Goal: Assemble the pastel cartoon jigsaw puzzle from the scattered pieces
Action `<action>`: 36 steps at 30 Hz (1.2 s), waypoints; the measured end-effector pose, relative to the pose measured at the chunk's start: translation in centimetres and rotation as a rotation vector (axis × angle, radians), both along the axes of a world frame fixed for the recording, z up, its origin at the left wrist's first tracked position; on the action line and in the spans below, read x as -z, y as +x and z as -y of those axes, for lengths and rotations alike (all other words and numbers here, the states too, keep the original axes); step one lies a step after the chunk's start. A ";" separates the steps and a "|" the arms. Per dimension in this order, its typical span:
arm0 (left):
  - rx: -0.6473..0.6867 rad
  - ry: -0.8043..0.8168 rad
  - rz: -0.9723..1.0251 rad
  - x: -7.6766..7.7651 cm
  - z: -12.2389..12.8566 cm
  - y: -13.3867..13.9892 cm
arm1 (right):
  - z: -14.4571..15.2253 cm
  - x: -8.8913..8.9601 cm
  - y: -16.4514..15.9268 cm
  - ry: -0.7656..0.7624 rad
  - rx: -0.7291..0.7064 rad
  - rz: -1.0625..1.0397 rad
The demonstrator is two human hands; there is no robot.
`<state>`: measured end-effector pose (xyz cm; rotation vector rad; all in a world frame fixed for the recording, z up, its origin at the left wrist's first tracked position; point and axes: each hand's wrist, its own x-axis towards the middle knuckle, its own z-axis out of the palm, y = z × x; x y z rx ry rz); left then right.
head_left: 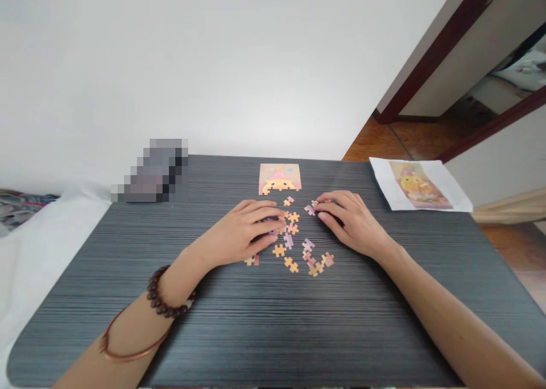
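Observation:
My left hand (247,232) lies over the left side of a loose heap of jigsaw pieces (288,241), fingers stretched out and apart, its fingertips covering some of them. My right hand (352,221) is to the right of the heap, with its fingers slightly bent and apart; its fingertips touch a small purple and orange jigsaw piece (310,210). Beyond both hands sits a partly joined puzzle (279,176), pink with a yellow figure, its lower edge uneven. More loose pieces (315,264) lie nearer to me, and one piece (252,260) shows below my left hand.
A sheet of paper with a printed picture (420,185) of a yellow figure lies at the right rear of the dark table (256,332). At the left rear is a blurred-out dark object (151,173). A white wall (213,65) stands behind the table.

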<state>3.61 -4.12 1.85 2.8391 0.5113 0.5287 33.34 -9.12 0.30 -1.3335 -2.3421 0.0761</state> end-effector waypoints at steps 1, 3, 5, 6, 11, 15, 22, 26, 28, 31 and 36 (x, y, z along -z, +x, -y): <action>0.000 0.007 -0.016 0.1 0.0 0.0 | 0.0 0.0 0.0 -0.001 -0.018 0.001; -0.010 0.019 -0.021 0.3 -0.1 0.0 | 0.0 -0.1 -0.2 -0.016 -0.072 0.007; -0.026 0.022 -0.003 0.4 -0.1 0.0 | 0.2 -0.1 -0.5 -0.026 -0.114 0.000; -0.039 0.020 0.008 0.3 -0.1 0.0 | 0.2 -0.1 -0.6 -0.023 -0.123 -0.008; -0.129 -0.007 0.041 0.1 -0.2 0.0 | 0.5 -0.1 -0.9 0.004 -0.107 -0.003; -0.098 -0.016 0.047 0.2 -0.1 -0.2 | 0.5 0.0 -0.9 -0.018 -0.112 0.036; -0.120 -0.004 -0.005 0.4 0.5 0.4 | 0.5 0.0 -1.1 -0.053 -0.095 0.068; -0.155 0.006 -0.023 0.6 0.6 0.8 | 0.5 0.0 -1.2 -0.064 -0.095 0.064; -0.169 0.009 -0.033 0.7 0.6 0.9 | 0.5 0.0 -1.2 -0.074 -0.092 0.051; -0.180 0.003 -0.050 0.8 0.5 1.0 | 0.5 0.0 -1.2 -0.072 -0.072 0.013; -0.170 -0.025 -0.057 0.7 0.5 0.9 | 0.5 0.2 -1.1 -0.049 -0.015 -0.028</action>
